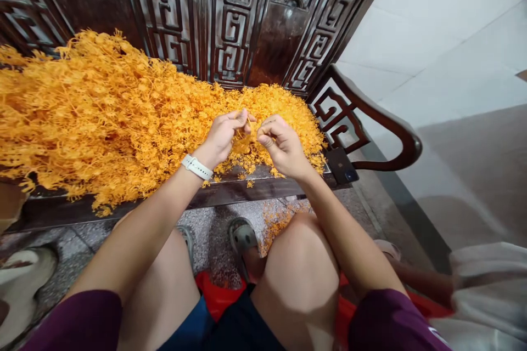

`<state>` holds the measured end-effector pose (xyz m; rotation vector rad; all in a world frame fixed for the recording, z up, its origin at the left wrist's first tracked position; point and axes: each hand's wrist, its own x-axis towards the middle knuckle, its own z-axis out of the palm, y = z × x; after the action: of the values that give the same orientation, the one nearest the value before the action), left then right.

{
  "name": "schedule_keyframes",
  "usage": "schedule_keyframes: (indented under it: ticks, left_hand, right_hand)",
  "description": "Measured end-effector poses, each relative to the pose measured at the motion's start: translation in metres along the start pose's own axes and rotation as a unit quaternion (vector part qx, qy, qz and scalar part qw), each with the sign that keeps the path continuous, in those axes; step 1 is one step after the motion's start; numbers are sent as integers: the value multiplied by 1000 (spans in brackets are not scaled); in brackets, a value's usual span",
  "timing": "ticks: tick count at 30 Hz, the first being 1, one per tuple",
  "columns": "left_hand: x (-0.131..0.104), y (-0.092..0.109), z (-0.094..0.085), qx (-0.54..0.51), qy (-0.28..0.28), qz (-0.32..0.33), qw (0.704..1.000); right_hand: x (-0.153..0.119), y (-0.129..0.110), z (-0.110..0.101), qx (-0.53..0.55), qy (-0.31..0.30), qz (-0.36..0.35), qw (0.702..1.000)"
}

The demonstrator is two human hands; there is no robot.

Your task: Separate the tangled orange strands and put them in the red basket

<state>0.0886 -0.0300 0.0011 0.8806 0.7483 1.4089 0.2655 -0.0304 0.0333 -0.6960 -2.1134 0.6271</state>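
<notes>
A long heap of orange, spidery plastic-looking flower pieces (135, 115) covers the seat of a dark carved wooden bench (242, 185). Over its right part, my left hand (224, 134) is closed, thumb and fingers pinching a thin orange flower piece (249, 122). Just to the right, my right hand (284, 145) is closed in a pinch too, its fingertips near the left ones. A bit of orange shows at the right fingertips, but how much they hold is hidden. Several loose pieces lie on the seat edge below my hands.
The carved backrest (230, 16) rises behind the heap, and a curved armrest (395, 145) closes the right end. A dark phone (341, 164) lies at the seat corner. Orange bits (280, 222) litter the floor. A red seat (218, 296) is beneath me.
</notes>
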Motion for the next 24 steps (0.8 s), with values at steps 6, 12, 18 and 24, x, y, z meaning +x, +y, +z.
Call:
schedule_keyframes:
  ticks: [6, 12, 18, 24]
  left_hand:
    - [20, 8, -23, -7, 133, -4, 991]
    - [44, 30, -74, 21, 193, 49, 980]
    - [30, 27, -58, 54, 105, 45, 992]
    - [18, 21, -39, 89, -49, 65, 993]
  right_hand:
    - [-4, -36, 15, 131, -182, -31, 974]
    - [-13, -79, 21, 326, -353, 25, 877]
    - [4, -25, 4, 425, 134, 326, 834]
    - [0, 0, 4, 337, 177, 322, 867]
